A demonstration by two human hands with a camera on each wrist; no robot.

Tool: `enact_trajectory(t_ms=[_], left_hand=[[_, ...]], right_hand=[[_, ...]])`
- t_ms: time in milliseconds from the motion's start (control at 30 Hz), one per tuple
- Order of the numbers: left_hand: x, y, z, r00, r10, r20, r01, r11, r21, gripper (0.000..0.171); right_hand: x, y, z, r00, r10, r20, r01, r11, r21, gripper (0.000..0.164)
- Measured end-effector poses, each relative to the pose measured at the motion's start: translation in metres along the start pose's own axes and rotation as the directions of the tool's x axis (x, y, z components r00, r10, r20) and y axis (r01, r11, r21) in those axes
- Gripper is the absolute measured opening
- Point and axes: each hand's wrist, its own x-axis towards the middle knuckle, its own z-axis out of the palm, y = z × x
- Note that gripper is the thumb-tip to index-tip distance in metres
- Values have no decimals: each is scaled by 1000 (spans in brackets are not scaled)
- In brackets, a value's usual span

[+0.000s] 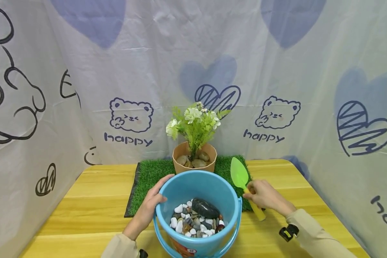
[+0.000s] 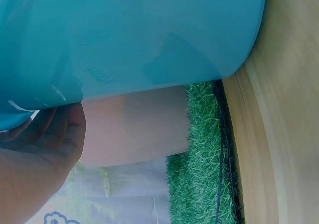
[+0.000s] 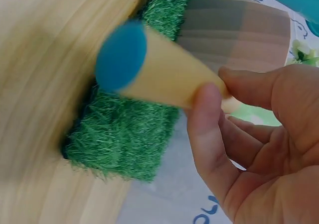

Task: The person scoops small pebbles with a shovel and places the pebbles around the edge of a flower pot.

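A blue bucket (image 1: 198,184) stands at the near edge of the scene, holding white, grey and brown pebbles (image 1: 196,222) and one large black stone (image 1: 205,208). My left hand (image 1: 151,201) grips its rim on the left, thumb at the edge. In the left wrist view the fingers lie against the bucket's blue side (image 2: 149,40). My right hand (image 1: 266,195) pinches the yellow handle of a small trowel (image 1: 239,173) between thumb and fingers. Its green blade points away from me, above the grass mat; the blue-tipped handle end (image 3: 121,56) shows in the right wrist view.
Behind the bucket, a tan flowerpot (image 1: 194,169) with white flowers (image 1: 193,116) and brown stones sits on a green artificial grass mat (image 1: 151,179). Under everything is a wooden table (image 1: 93,200). Printed curtains (image 1: 193,43) close off the back and both sides.
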Motion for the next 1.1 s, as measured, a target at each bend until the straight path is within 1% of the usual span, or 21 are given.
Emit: enact_trajectory(t_ms=[67,200,300,400,500,567,733,933,1100], left_hand=[[0,0,0,1000,2,-1,-2,1000,1,69],[0,0,0,1000,3,-2,-3,1000,0,70],[0,0,0,1000,1,-4,-1,1000,2,70],[0,0,0,1000,3,-5,-3,1000,1,70],[0,-1,0,1000,5,-3,-5,1000,2,70],[0,-1,-1,1000,6,2,-6,1000,3,70],[0,-1,-1,1000,7,8,-7,1000,1,69],[0,-2,-1,1000,15,10,-15,1000,2,69],[0,-2,-1,1000,13,9,-13,1000,2,69]], right_hand=[[-1,1,2,999,44,14,-44,999,11,19],[-4,5,5,993,113,41,-112,994,-14,35],[-6,8,7,986,146,79,-143,989,-35,40],[-9,13,7,979,158,127,-156,987,-28,38],[-13,19,9,975,152,163,-151,988,-20,35],[-16,22,11,970,162,178,-163,987,-8,32],[-20,25,16,957,205,206,-205,978,-21,22],[-23,25,19,944,233,234,-226,972,-60,22],[-25,26,22,939,245,241,-240,969,-51,23]])
